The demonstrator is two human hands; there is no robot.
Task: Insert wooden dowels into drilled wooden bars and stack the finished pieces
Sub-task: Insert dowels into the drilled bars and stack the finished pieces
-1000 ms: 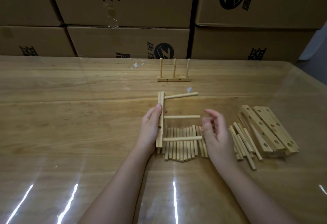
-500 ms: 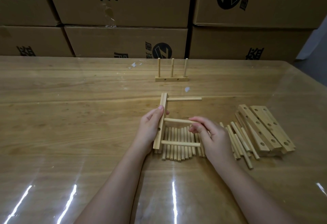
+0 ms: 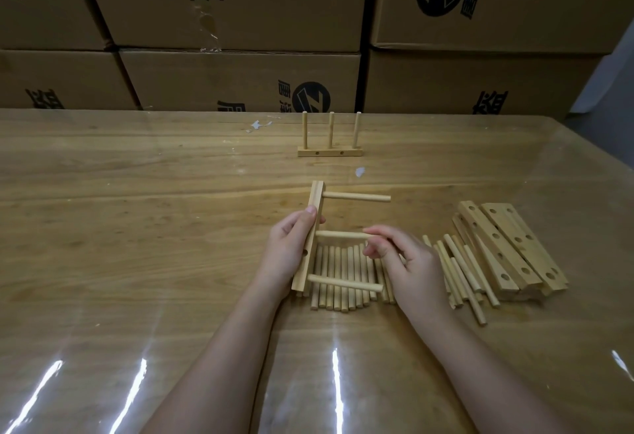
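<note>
Left grip (image 3: 289, 251) clasps a pale drilled bar (image 3: 316, 201) carrying three dowels (image 3: 356, 197); right grip (image 3: 408, 262) pinches the middle dowel (image 3: 339, 235).

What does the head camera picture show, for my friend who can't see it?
A left hand grips a wooden bar holding three dowels, while the right hand pinches the middle dowel. Loose dowels lie under it, drilled bars are piled to the right, and a finished piece stands farther back.
</note>
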